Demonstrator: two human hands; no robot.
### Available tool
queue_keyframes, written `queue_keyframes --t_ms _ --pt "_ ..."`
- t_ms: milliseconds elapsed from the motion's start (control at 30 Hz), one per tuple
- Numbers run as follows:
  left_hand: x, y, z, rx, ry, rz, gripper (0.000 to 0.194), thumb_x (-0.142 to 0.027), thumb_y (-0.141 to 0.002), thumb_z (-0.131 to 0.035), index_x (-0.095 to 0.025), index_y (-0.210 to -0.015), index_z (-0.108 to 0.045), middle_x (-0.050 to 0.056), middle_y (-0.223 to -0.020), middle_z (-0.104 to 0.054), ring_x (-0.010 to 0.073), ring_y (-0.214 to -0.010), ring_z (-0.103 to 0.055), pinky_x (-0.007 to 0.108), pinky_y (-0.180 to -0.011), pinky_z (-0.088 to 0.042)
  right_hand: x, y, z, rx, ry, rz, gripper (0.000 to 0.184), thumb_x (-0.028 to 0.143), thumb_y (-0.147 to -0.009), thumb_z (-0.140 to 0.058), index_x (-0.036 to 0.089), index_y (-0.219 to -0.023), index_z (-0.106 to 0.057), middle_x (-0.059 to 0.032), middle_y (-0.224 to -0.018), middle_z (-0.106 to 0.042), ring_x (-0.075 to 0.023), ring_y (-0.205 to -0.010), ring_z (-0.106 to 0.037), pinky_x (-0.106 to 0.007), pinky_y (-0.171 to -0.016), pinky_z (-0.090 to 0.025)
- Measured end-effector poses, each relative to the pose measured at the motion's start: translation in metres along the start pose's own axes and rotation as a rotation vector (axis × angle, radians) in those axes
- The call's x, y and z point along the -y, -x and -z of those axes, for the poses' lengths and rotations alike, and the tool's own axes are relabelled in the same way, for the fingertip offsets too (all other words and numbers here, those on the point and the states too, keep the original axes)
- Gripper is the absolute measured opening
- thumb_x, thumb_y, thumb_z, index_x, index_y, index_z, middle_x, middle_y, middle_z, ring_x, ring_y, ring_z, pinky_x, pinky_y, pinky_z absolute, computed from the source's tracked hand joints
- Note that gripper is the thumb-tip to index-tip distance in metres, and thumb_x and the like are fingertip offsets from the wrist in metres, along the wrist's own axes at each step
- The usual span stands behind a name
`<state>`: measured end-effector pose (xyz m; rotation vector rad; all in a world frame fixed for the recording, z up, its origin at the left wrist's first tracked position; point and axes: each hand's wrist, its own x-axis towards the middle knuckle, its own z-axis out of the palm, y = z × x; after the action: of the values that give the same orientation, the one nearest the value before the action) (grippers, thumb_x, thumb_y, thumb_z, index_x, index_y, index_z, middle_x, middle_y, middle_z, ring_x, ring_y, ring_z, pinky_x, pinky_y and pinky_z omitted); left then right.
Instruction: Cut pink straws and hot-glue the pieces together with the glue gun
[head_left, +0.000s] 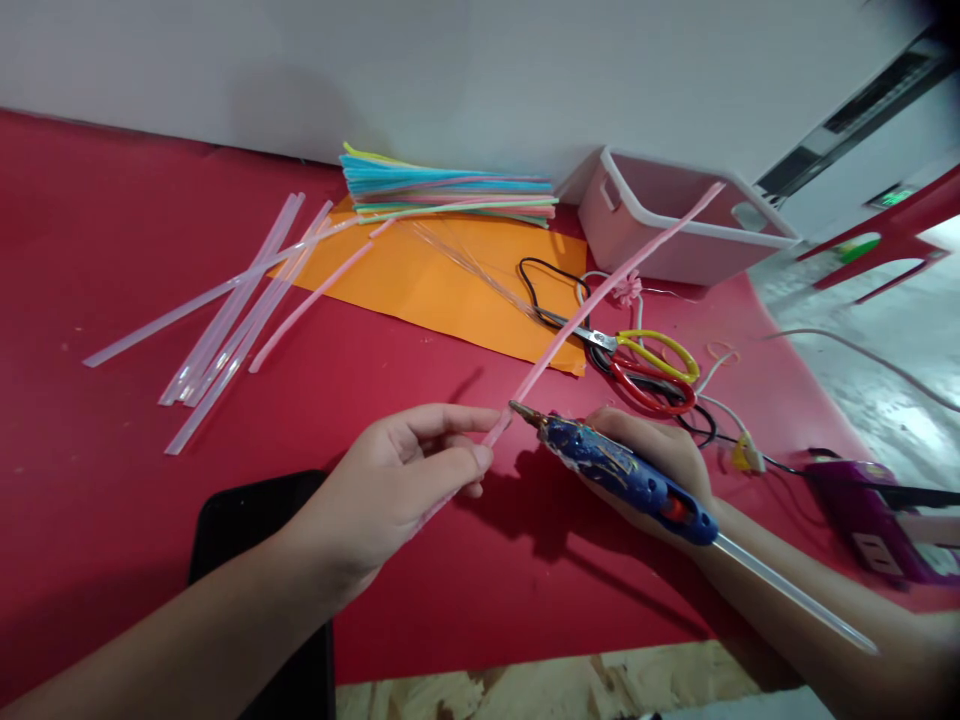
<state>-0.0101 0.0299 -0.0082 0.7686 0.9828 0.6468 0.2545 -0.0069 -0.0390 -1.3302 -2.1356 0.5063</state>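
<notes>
Pipe cleaner (600, 295), glue gun (621, 472), bin (705, 258) behind

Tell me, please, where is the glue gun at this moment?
In the head view, the glue gun is right of centre, in the right hand, its tip at the pink pipe cleaner held by the left hand.

Plain pale wall (480, 70) behind a red tabletop (97, 300), shiny pale floor (847, 320) at right, bright glare (919, 430) on it, red furniture (896, 232) at the frame's edge
</notes>
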Motion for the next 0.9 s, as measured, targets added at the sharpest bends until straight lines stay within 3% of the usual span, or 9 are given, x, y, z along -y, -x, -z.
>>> queue_keyframes --t_ms 267,433,700,833,900 --pt "0.001 0.000 0.000 0.011 -0.015 -0.040 0.013 -0.023 -0.078 -0.077 -0.026 -0.091 -0.079 -0.005 -0.067 -0.067 0.0070 -0.064 -0.059 0.019 -0.067 -0.047 0.001 -0.001 0.000 -0.009 0.008 -0.013 0.005 0.026 -0.092 -0.060 0.025 -0.097 -0.060 -0.0045 -0.081 -0.070 -0.0165 -0.063 -0.065 -0.028 -0.052 -0.047" --pt "-0.001 -0.001 -0.001 -0.008 0.018 -0.022 0.015 -0.017 -0.078 -0.075 -0.022 -0.092 -0.079 -0.005 -0.065 -0.067 0.0060 -0.060 -0.058 0.016 -0.058 -0.043 0.001 -0.001 0.001 -0.037 0.026 -0.018 0.006 0.027 -0.091 -0.061 0.025 -0.097 -0.060 -0.0031 -0.079 -0.069 -0.0153 -0.061 -0.064 -0.027 -0.052 -0.046" --pt "-0.004 -0.001 0.000 -0.082 0.131 0.019 0.017 -0.020 -0.080 -0.075 -0.019 -0.097 -0.074 -0.003 -0.068 -0.066 0.0064 -0.062 -0.061 0.016 -0.062 -0.048 -0.015 -0.005 0.001 -0.168 0.195 -0.001 0.013 0.024 -0.089 -0.057 0.023 -0.100 -0.064 -0.0047 -0.084 -0.071 -0.0203 -0.073 -0.068 -0.030 -0.067 -0.052" --pt "-0.003 -0.002 0.000 -0.071 0.078 -0.016 0.020 -0.023 -0.081 -0.073 -0.018 -0.100 -0.069 -0.001 -0.067 -0.064 0.0098 -0.063 -0.062 0.015 -0.046 -0.038 -0.019 -0.008 -0.002 -0.158 0.216 0.041 0.016 0.023 -0.087 -0.055 0.020 -0.100 -0.064 -0.0060 -0.086 -0.072 -0.0207 -0.076 -0.068 -0.030 -0.068 -0.052" --pt "-0.002 -0.004 0.000 -0.090 0.077 -0.052 0.017 -0.021 -0.080 -0.074 -0.017 -0.094 -0.067 0.000 -0.070 -0.066 0.0104 -0.064 -0.064 0.015 -0.046 -0.038 -0.018 -0.010 -0.003 -0.153 0.213 0.069 0.017 0.024 -0.086 -0.054 0.019 -0.100 -0.063 -0.0068 -0.086 -0.073 -0.0203 -0.076 -0.068 -0.029 -0.068 -0.052"
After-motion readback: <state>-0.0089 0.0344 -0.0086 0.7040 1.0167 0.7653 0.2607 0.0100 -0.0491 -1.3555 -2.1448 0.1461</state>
